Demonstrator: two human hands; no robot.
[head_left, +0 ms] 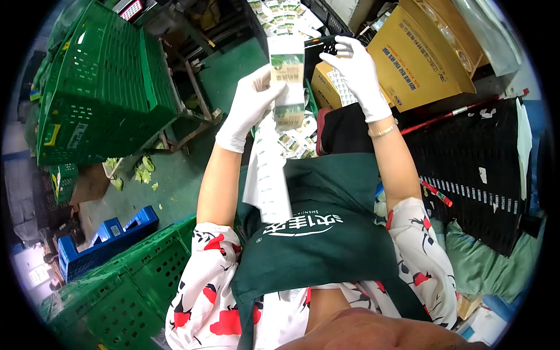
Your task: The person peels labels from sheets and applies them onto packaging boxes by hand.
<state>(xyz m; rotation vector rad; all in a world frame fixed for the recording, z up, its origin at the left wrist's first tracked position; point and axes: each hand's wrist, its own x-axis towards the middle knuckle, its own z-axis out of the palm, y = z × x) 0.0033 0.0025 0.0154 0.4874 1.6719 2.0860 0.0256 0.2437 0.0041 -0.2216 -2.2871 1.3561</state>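
Note:
My left hand, in a white glove, is closed on a strip of green-and-white printed labels, its thumb across the strip. Below that hand, a long white strip with rows of small print hangs in front of the dark green apron. My right hand, also gloved in white, is raised to the right of the labels, apart from them. Its fingers are bent and spread, with nothing visible in them. Beneath the left hand lie many small printed packets or labels, partly hidden by the strips.
Stacked green crates stand at the left, with another green crate at lower left beside a blue crate. More printed pieces fill a container at the top. A cardboard box and black crates are right. Leaves litter the floor.

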